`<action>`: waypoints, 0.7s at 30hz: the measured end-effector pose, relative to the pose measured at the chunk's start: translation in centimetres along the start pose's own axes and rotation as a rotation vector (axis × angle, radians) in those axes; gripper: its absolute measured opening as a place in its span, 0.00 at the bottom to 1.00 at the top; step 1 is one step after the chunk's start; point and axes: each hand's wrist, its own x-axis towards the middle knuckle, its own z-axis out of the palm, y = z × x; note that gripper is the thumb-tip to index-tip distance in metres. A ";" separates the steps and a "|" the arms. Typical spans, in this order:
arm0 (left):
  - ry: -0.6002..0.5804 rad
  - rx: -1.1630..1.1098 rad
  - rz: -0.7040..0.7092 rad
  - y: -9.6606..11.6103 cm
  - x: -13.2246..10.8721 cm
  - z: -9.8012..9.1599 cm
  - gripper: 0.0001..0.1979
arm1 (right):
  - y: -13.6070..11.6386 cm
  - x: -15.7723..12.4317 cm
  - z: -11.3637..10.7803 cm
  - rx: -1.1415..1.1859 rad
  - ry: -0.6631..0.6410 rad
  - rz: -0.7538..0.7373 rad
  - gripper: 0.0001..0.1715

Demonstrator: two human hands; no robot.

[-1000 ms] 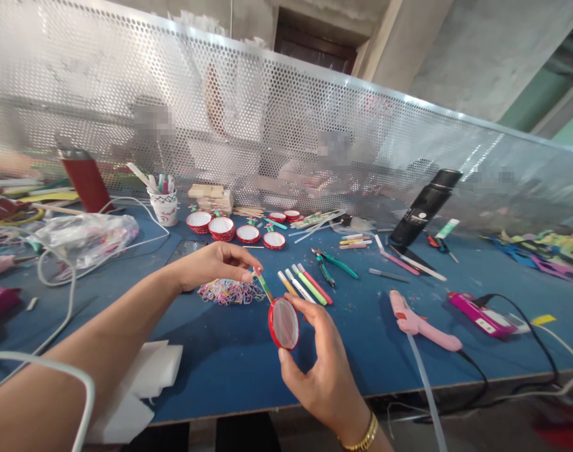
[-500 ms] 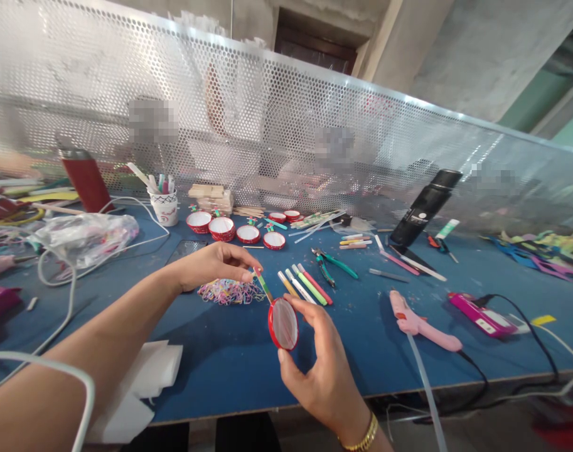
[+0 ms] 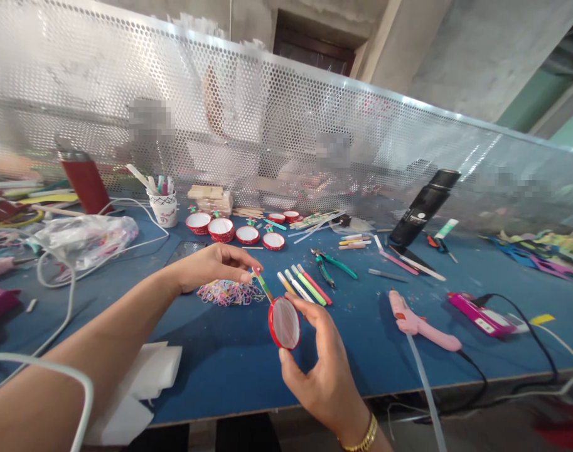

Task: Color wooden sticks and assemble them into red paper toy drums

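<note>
The right hand [image 3: 321, 358] is pinching a red-rimmed disc [image 3: 286, 323] by its edge, thumb below and fingers above, and is keeping it clear of the table [image 3: 220, 370], near the front edge. A stick [image 3: 263, 285] is running out of the rim; the long axis of the whole piece is slanting from the disc, at lower right, to the stick's tip, at upper left. The disc is turning its pale, round face toward the wearer and is leaning a little off upright. The face is looking whitish and translucent, the rim glossy red, and the stick is showing pink and green bands above a brownish stretch. The left hand [image 3: 220, 263] is bringing its thumb and fingers narrowly together at the stick's tip; whether they are gripping it, I cannot tell. A gold bracelet [image 3: 365, 434] is circling the right wrist.

Just beyond, coloured loops [image 3: 230, 292] are lying heaped under the left hand, and pens [image 3: 313, 284] and pliers [image 3: 337, 267] are lying near the disc. Farther off, a paper cup [image 3: 164, 210] is bearing reddish lettering and a black bottle [image 3: 422, 210] a white mark, both appearing too small to read
</note>
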 end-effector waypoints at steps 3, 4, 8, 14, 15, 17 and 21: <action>0.000 -0.001 0.003 0.0 0.0 0.0 0.17 | 0.0 0.0 0.0 -0.003 0.012 -0.003 0.35; 0.001 -0.002 0.004 0.0 0.0 -0.1 0.17 | 0.0 0.0 0.0 -0.004 0.013 -0.003 0.35; 0.001 -0.011 0.004 -0.1 0.0 -0.1 0.16 | 0.0 0.0 -0.1 0.000 0.008 0.001 0.35; -0.010 -0.027 -0.002 -0.2 0.0 -0.1 0.15 | 0.0 -0.1 0.0 -0.007 0.010 -0.005 0.35; -0.013 -0.024 0.001 -0.1 0.0 -0.1 0.15 | 0.0 -0.1 0.0 -0.006 0.006 -0.003 0.35; -0.020 -0.018 0.007 -0.1 0.0 -0.1 0.15 | 0.0 -0.1 0.1 0.002 0.003 -0.001 0.35; 0.014 0.014 0.028 -0.1 0.0 -0.1 0.16 | 0.1 0.0 0.0 0.080 0.011 0.038 0.34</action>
